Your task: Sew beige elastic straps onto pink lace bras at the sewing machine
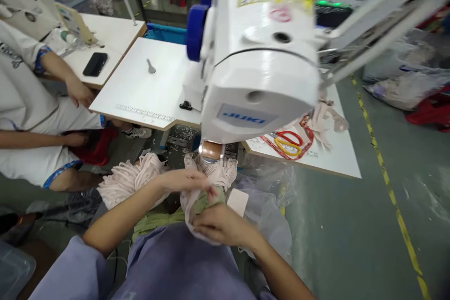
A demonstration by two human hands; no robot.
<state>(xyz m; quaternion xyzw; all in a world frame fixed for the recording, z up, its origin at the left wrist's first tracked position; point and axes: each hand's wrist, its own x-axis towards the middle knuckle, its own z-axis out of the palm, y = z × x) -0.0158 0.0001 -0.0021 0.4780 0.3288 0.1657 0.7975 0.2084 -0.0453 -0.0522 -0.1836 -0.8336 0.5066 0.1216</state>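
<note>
My left hand and my right hand are both closed on a piece of pale pink lace fabric held over my lap, just below the head of a white sewing machine. The fabric runs up toward the machine's lit needle area. A bunch of the same pink lace lies to the left of my left forearm. A small pale pad rests beside my right hand.
Another person in white sits at the left, one hand at the edge of a white table. A black phone lies on a far table. Red and yellow scissors lie on the table at right. Plastic bags sit on the floor.
</note>
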